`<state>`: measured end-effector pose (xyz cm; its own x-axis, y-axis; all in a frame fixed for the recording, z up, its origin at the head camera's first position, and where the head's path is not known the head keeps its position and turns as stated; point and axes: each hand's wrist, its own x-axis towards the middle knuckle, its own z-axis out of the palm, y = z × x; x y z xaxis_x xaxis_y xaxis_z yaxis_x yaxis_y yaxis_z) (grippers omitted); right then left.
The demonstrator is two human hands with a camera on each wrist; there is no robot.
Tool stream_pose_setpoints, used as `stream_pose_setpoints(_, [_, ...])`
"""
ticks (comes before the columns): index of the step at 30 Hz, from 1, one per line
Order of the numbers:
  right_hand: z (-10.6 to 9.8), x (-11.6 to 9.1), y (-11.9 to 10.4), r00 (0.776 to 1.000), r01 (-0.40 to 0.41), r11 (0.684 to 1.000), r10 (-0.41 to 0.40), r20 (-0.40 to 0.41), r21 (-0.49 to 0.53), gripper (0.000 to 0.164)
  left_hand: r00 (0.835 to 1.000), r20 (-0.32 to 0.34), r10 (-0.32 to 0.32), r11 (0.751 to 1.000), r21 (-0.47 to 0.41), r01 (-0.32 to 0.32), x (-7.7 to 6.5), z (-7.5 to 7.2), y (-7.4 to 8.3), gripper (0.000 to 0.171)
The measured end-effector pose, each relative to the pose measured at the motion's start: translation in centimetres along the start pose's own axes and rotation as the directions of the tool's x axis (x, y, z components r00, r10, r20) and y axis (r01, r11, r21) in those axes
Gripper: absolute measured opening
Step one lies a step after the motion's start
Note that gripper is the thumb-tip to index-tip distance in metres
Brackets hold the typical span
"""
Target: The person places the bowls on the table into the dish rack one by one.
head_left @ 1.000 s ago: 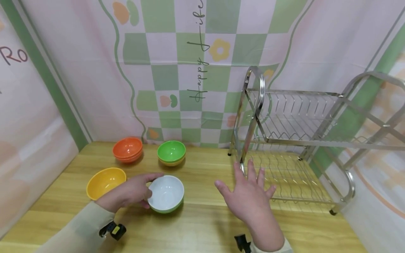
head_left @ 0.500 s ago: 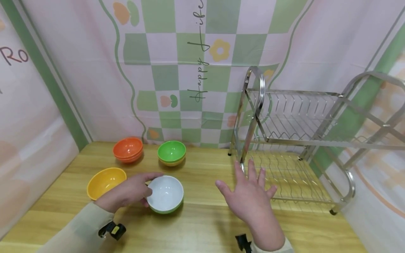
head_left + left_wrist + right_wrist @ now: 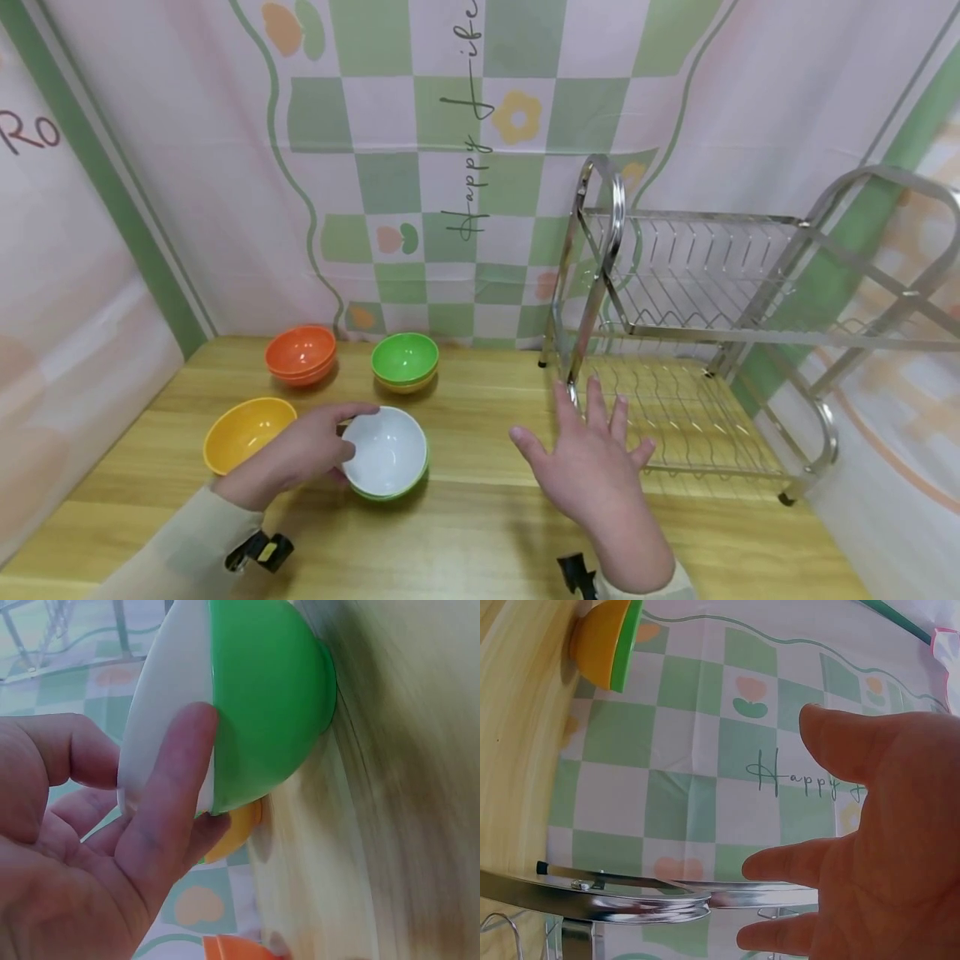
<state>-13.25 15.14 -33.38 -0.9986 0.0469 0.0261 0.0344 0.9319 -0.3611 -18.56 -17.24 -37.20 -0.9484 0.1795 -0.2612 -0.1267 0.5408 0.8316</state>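
My left hand (image 3: pixel 307 448) pinches the rim of a white bowl (image 3: pixel 386 450), its thumb curled at the bowl's near left side. Below the white bowl is a green bowl (image 3: pixel 274 697) standing on the table, and the white one rises out of it in the left wrist view. One fingertip overlaps the green rim there. My right hand (image 3: pixel 592 471) is held over the table with fingers spread and nothing in it, beside the left end of a metal dish rack (image 3: pixel 720 337). Just left of my left hand sits a yellow bowl (image 3: pixel 246 433), partly hidden by the wrist.
Stacked orange bowls (image 3: pixel 301 354) stand at the back left of the wooden table (image 3: pixel 480 533). Right of them, a bright green bowl (image 3: pixel 405 358) is nested in a yellow-orange one (image 3: pixel 598 643). A patterned curtain (image 3: pixel 450 183) hangs behind the table.
My left hand has shifted slightly up and left with the white bowl, which now sits higher against the green bowl's rim. The right hand stays in place.
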Motion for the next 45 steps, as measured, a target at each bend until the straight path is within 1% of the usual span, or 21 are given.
stream_pose_setpoints(7, [0.0,0.0,0.0,1.0,-0.004,1.0,0.004,0.0,0.002,0.105,0.999,-0.023,0.04,0.998,0.052,-0.039,-0.3,-0.1,0.2,0.067])
stream_pose_setpoints(11, [-0.1,0.0,0.1,1.0,-0.01,1.0,0.01,-0.002,0.0,0.105,0.999,-0.026,0.038,0.998,0.047,-0.037,-0.5,-0.4,0.3,0.068])
stream_pose_setpoints(14, [-0.1,0.0,0.1,1.0,-0.011,1.0,0.011,-0.001,0.0,0.105,0.999,-0.017,0.028,1.0,0.0,-0.028,-0.5,-0.7,0.4,0.069])
stream_pose_setpoints(17, [-0.2,0.0,0.1,1.0,-0.013,1.0,0.013,0.003,0.002,0.105,1.0,0.0,0.021,0.997,-0.078,-0.021,-0.5,-1.0,0.3,0.07])
stream_pose_setpoints(20, [-0.2,-0.1,0.1,1.0,-0.017,1.0,0.017,0.01,0.006,0.105,1.0,0.017,0.016,0.987,-0.162,-0.013,-0.4,-1.2,0.2,0.071])
stream_pose_setpoints(24, [-0.3,-0.2,0.1,1.0,-0.021,1.0,0.021,0.018,0.011,0.105,1.0,0.028,0.0,0.97,-0.242,0.006,-0.2,-1.5,0.0,0.071])
stream_pose_setpoints(29, [-0.4,-0.2,0.1,0.999,-0.023,1.0,0.022,0.023,0.011,0.105,0.999,0.043,0.002,0.96,-0.281,0.01,-0.2,-1.8,-0.1,0.072])
stream_pose_setpoints(35, [-0.3,-0.2,0.1,1.0,-0.02,1.0,0.02,0.015,0.011,0.105,0.999,0.044,-0.004,0.95,-0.313,0.017,-0.2,-1.9,0.0,0.074])
stream_pose_setpoints(45, [-0.3,-0.2,0.2,1.0,-0.016,1.0,0.016,0.021,0.016,0.105,0.997,0.079,0.003,0.911,-0.411,0.03,-0.4,-2.1,0.0,0.074])
